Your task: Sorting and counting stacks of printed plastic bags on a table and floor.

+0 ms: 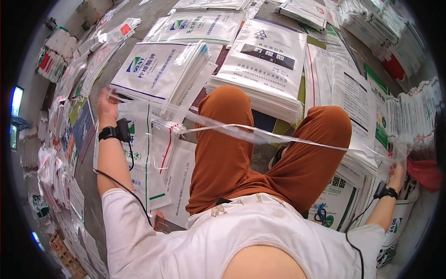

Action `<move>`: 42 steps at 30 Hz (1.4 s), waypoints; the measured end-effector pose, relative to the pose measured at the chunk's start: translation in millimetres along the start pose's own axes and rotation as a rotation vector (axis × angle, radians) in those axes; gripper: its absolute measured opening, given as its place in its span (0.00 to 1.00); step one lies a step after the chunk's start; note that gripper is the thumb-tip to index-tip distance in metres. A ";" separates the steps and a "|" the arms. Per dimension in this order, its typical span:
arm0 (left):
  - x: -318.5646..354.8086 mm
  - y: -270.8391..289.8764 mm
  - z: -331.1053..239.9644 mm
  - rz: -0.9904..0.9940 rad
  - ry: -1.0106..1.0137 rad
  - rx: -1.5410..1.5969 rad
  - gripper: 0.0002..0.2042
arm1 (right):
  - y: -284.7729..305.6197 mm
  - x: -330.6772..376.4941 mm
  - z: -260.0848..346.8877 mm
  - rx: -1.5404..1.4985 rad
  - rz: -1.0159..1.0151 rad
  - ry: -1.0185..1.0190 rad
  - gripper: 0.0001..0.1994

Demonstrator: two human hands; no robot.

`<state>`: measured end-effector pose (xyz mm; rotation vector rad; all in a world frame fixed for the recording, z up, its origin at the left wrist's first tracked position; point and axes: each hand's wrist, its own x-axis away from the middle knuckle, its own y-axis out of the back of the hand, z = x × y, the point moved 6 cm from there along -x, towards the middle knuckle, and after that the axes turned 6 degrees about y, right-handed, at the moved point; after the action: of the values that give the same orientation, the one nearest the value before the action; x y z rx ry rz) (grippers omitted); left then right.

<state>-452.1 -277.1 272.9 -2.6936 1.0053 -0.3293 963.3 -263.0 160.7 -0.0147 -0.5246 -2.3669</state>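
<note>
A long strip of clear plastic film [253, 136], gathered narrow, runs across in front of my knees from one side to the other. My left hand [108, 103] is closed on its left end, beside a stack of flat white printed sacks [153, 69]. Far out to the right, my right hand [396, 177] grips the other end, where the film bunches up by the fingers. Both arms are spread wide, with a dark band on each wrist. A bunched white tie or sack end [169, 126] lies under the film near my left knee.
Another stack of white sacks [262, 65] lies ahead between my knees. More sacks [355, 102] lie to the right, beside a tall folded pile [416, 114] and a red cloth [423, 174]. Loose sacks [58, 172] cover the floor at left. Thin cables hang from both wrists.
</note>
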 end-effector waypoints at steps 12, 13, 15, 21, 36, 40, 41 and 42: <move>268.7 -230.4 70.9 0.664 -0.350 -1.058 0.17 | -285.2 460.0 291.6 0.578 0.485 1.296 0.19; 304.5 -248.5 64.0 0.723 -0.322 -1.044 0.16 | -304.1 491.8 294.4 0.585 0.610 1.393 0.21; 364.2 -273.6 67.6 1.008 -0.653 -0.947 0.14 | -336.5 532.4 281.8 0.565 0.828 1.492 0.25; 403.1 -288.4 110.9 1.134 -0.574 -1.181 0.10 | -372.7 543.3 239.0 0.627 1.072 1.346 0.16; 256.4 -96.9 59.2 0.272 -0.173 -1.232 0.11 | -268.7 400.7 261.6 0.293 0.593 0.636 0.13; 257.6 -64.1 73.0 0.237 -0.003 -1.328 0.12 | -260.2 402.9 258.2 0.386 0.596 0.629 0.13; 259.6 -57.5 78.9 0.264 0.032 -1.286 0.12 | -258.7 402.2 255.9 0.381 0.612 0.621 0.13; 257.9 -49.2 82.7 0.264 0.038 -1.288 0.12 | -254.5 399.7 256.7 0.385 0.615 0.618 0.13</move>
<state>-207.8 -400.1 241.7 -3.4613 2.0734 0.5280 464.4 -251.5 364.1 0.6194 -0.5538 -1.5315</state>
